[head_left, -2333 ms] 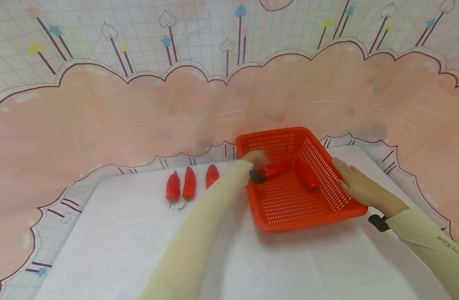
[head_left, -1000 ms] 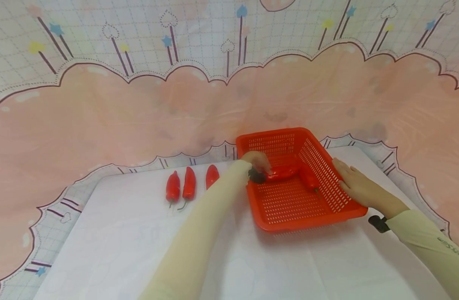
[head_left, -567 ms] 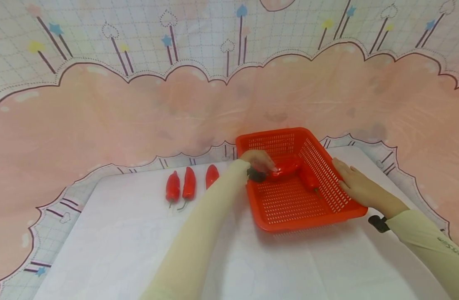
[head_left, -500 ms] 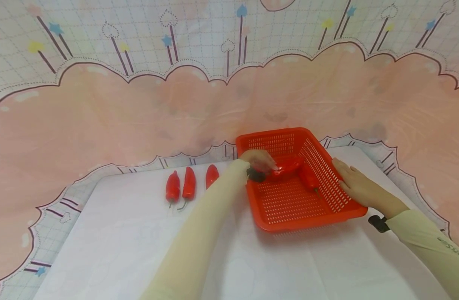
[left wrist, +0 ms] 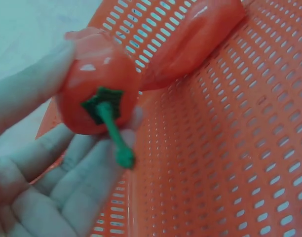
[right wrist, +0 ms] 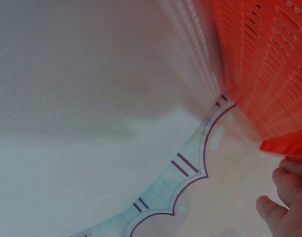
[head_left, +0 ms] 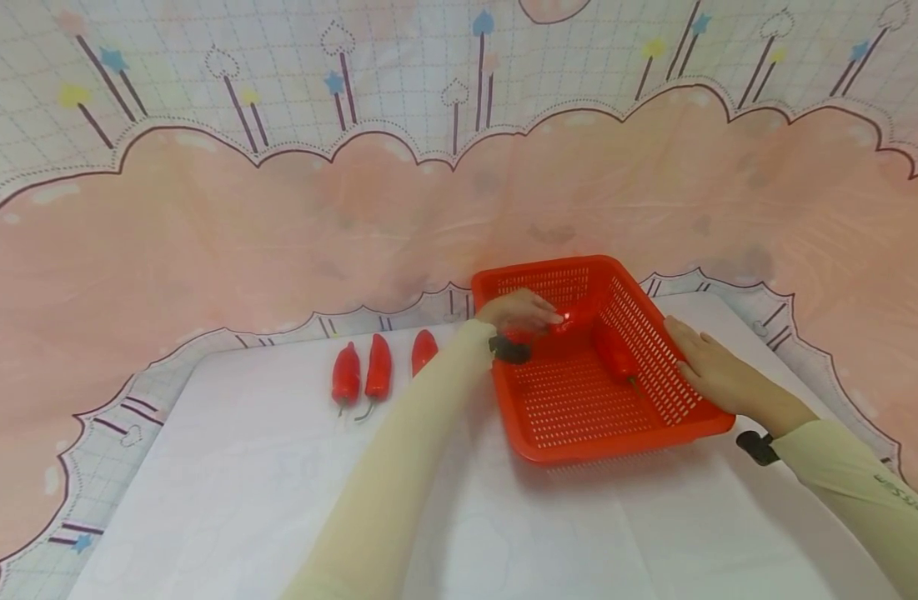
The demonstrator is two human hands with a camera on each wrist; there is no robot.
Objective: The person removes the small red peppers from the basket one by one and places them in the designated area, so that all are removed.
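Fingers of the left hand [head_left: 517, 310] pinch the held pepper [left wrist: 94, 79], thumb opposite the rest, within the far-left part of the red basket [head_left: 624, 443]. Over the last half second, hand and pepper have risen, the pepper swinging towards the basket's far wall, clear of the second pepper [head_left: 614, 354] along its right wall. Its place in the basket therefore looks unsettled. The right hand [head_left: 709, 367] rests fairly straight-fingered on the basket's right rim, probably steadying it. Left of the basket, three loose peppers [head_left: 378, 367] lie unmoved on the tabletop [head_left: 226, 467].
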